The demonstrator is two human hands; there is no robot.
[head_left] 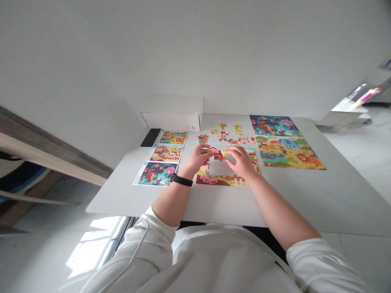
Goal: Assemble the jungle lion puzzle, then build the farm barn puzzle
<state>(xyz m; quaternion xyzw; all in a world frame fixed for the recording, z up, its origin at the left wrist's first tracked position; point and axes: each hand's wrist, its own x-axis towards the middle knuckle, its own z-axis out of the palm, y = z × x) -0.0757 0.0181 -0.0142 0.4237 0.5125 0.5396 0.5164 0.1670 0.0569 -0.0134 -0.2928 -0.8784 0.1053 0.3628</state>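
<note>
A red barn section of joined puzzle pieces point(217, 151) lies between my hands, by the upper edge of a partly assembled farm puzzle point(208, 179). My left hand point(199, 158), with a black band on its wrist, has its fingers closed at the section's left side. At the right end, the curled thumb and fingers of my right hand point(240, 161) grip the same section. Bare table shows inside the puzzle's frame below it. Beyond my hands lie several loose puzzle pieces point(237, 130), mostly red, pink and green. My fingers hide part of the barn and the frame.
At left lie a reference sheet point(159, 154) with three pictures and a dark phone point(150, 137). A white box point(171, 118) stands behind them against the wall. Two assembled puzzles, one dark blue point(275, 125) and one yellow safari scene point(290, 152), lie on the right.
</note>
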